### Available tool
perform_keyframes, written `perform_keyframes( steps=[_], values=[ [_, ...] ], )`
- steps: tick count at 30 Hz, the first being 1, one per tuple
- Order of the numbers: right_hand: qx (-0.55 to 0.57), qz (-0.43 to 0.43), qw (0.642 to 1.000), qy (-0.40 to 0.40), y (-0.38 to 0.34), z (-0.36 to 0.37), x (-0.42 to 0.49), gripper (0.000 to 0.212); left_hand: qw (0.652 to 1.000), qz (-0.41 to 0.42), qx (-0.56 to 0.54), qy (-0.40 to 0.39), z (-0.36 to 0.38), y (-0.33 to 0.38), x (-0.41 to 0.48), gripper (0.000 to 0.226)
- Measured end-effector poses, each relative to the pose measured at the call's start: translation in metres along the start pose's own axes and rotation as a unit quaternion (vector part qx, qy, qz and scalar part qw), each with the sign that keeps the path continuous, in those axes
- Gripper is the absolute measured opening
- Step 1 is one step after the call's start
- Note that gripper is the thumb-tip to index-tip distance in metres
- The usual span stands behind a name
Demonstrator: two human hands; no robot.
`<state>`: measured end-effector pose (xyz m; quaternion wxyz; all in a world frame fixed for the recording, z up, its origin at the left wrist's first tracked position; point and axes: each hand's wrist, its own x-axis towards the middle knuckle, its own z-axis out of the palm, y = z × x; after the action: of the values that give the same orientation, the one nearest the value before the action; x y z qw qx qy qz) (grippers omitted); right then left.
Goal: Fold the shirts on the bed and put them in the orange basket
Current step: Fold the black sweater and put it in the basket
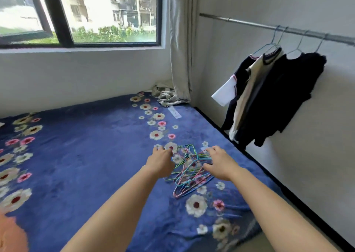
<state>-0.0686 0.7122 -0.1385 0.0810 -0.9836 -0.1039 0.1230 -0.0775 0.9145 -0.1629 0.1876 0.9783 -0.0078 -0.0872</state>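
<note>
Near edge, lower L: orange blur, prob. the basket [8,234], cropped, contents not visible. Both forearms [124,203] run up from bottom of frame, bare, converging over R half of bed [86,155] (blue, floral). L hand [160,162]: palm down, back to camera, fingers loosely bent fwd, tips at or just above bed beside L edge of hangers [190,175]; holds nothing visible. R hand [219,163]: palm down, fingers spread, thumb out toward L, over R side of the pile; contact w/ wire cannot be told. Hangers: tangled heap of thin coloured wire ones, flat on bed, between the two hands. Step in hand, est.: gather hangers to free folding space. To do well: scoop from both sides, bunch hooks together, lift as one lot so wires don't snag the plush or each other; set off to a side, not mid-bed. Beyond: white label [174,113] on bed; crumpled cloth [166,96] at far corner under curtain [180,40], poss. a shirt, cannot tell. Shirts [278,98]: none laid flat on bed; several, dark and cream, hang on rail [249,23] at far R, beside the bed. Far: window [107,11].
</note>
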Motion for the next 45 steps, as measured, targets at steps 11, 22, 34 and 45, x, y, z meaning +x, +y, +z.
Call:
perform_keyframes(
  steps=[11, 22, 34, 45],
  values=[
    [-0.029, 0.080, 0.991, 0.102, 0.154, -0.121, 0.079, 0.052, 0.989, 0.131, 0.049, 0.052, -0.033, 0.163, 0.162, 0.040],
    [-0.079, 0.142, 0.971, 0.176, 0.308, -0.244, 0.167, 0.055, 0.963, 0.241, 0.017, 0.119, -0.066, 0.341, 0.329, 0.052],
    [-0.068, 0.153, 0.965, 0.204, 0.499, -0.347, 0.265, 0.056, 0.959, 0.266, 0.001, 0.096, -0.047, 0.503, 0.449, 0.056],
    [0.062, 0.168, 0.910, 0.373, 0.596, -0.394, 0.355, 0.027, 0.949, 0.240, -0.100, 0.181, -0.025, 0.602, 0.531, 0.051]
  ],
)
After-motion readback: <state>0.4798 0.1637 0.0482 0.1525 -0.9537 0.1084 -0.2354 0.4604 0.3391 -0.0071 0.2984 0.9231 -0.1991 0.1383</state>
